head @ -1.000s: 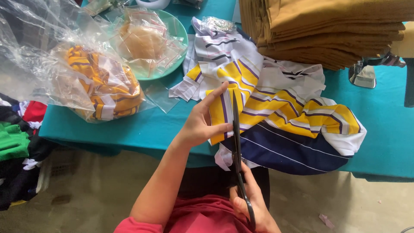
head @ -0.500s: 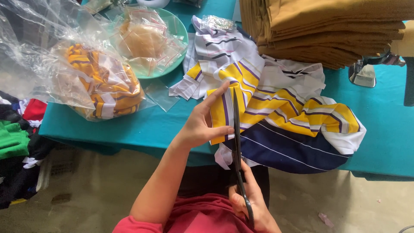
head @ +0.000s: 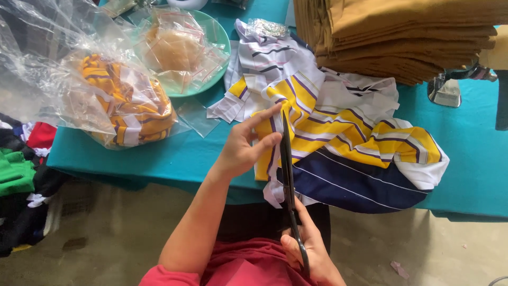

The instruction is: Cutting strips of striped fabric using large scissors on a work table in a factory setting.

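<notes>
Spreading over the teal table point(head: 174, 159), the striped fabric point(head: 338, 132) lies in a rumpled heap that hangs slightly past the near edge, directly ahead of both hands. It is yellow and white with thin purple lines, a navy panel with fine white stripes at the bottom and loose white strips at its left side. A tall stack of folded tan cloth point(head: 402, 37) sits behind it, touching its far edge. To the left lie a clear plastic bag point(head: 106, 100) of more yellow striped pieces and a green plate point(head: 219, 39) under another bag. The left hand point(head: 246, 145) rests on the fabric's left edge, fingers extended and pinching a yellow fold beside the blade. The right hand point(head: 309, 254) is closed around the handles of long dark scissors point(head: 288, 180), whose blades look closed and lie along the fabric, pointing away.
</notes>
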